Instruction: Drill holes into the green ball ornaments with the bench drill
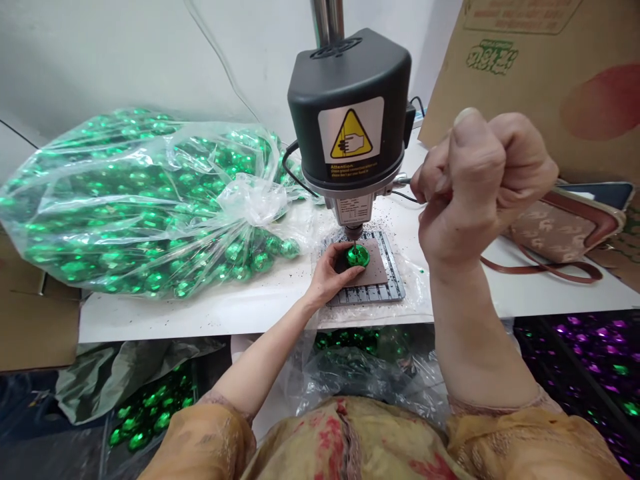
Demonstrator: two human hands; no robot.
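A shiny green faceted ball (358, 256) sits on a brown board (373, 275) over the slotted metal base (397, 280) of a small drill press (350, 100). My left hand (331, 272) pinches the ball from its left side, thumb in front and fingers behind. The drill bit comes down onto the top of the ball; whether it has entered cannot be made out. My right hand (480, 180) is raised beside the motor housing, its fingers wrapped round the press's lever handle (404, 181), most of which the fist hides.
A large clear bag of green balls (150, 207) lies on the white table (200, 317) at left. A cardboard box (530, 73) and a patterned purse (560, 223) stand at right. Below are green balls (150, 413) and purple balls (600, 360). Dark shavings surround the base.
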